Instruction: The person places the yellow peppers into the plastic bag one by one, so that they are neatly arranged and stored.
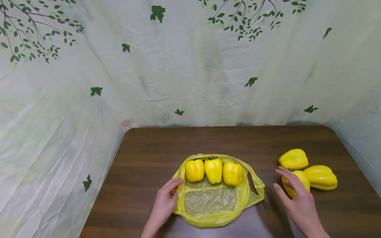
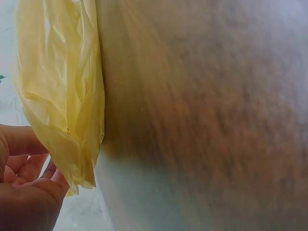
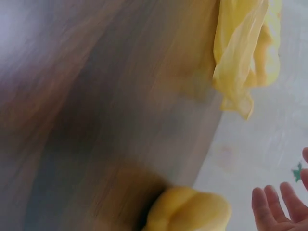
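Left hand [image 1: 164, 198] holds the left rim of a yellow plastic carrier bag [image 1: 214, 223] between thumb and fingers; right hand [image 1: 302, 201], fingers extended and grasping nothing, is poised over the nearest loose bell pepper [image 1: 304, 179]. The dark-brown, wood-grained table [image 1: 143, 158], its far corners rounded, meets pale fabric hangings [image 1: 193, 66], creased and printed with green leaves and branches, on the far and lateral sides. The bag, thin, wrinkled and translucent, lies near centre, its mouth spread into an oval and a handle loop at right. Three blocky, lobed, glossy yellow bell peppers [image 1: 213, 171] stand side by side in its far half. Two further peppers [image 1: 321, 177] lie at right beside the nearest one.
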A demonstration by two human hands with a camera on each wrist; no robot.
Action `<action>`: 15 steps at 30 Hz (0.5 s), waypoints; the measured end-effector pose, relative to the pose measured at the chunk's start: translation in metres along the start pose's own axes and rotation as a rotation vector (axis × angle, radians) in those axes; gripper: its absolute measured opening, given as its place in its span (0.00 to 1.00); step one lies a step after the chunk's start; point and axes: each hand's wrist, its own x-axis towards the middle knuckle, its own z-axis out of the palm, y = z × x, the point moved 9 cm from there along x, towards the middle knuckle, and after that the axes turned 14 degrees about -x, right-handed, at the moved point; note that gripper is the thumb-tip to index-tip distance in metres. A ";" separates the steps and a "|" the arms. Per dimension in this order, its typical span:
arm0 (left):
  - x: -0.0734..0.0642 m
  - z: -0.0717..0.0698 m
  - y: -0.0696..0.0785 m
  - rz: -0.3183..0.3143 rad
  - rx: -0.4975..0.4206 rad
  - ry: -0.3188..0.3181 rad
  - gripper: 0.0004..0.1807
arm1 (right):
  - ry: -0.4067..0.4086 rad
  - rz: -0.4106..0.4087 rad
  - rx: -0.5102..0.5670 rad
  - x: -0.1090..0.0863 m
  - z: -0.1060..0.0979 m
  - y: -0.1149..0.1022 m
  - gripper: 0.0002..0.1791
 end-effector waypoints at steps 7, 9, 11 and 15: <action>0.000 0.000 0.000 0.005 -0.001 0.000 0.26 | 0.057 0.006 -0.060 -0.001 -0.012 0.012 0.30; 0.000 0.000 0.000 0.007 0.000 0.000 0.26 | 0.081 0.006 -0.062 -0.002 -0.015 0.016 0.31; 0.000 0.000 0.000 0.007 0.001 -0.002 0.26 | 0.096 0.014 -0.069 -0.002 -0.017 0.021 0.32; 0.001 0.000 0.000 0.000 0.000 -0.008 0.27 | 0.096 0.058 -0.079 -0.004 -0.017 0.032 0.31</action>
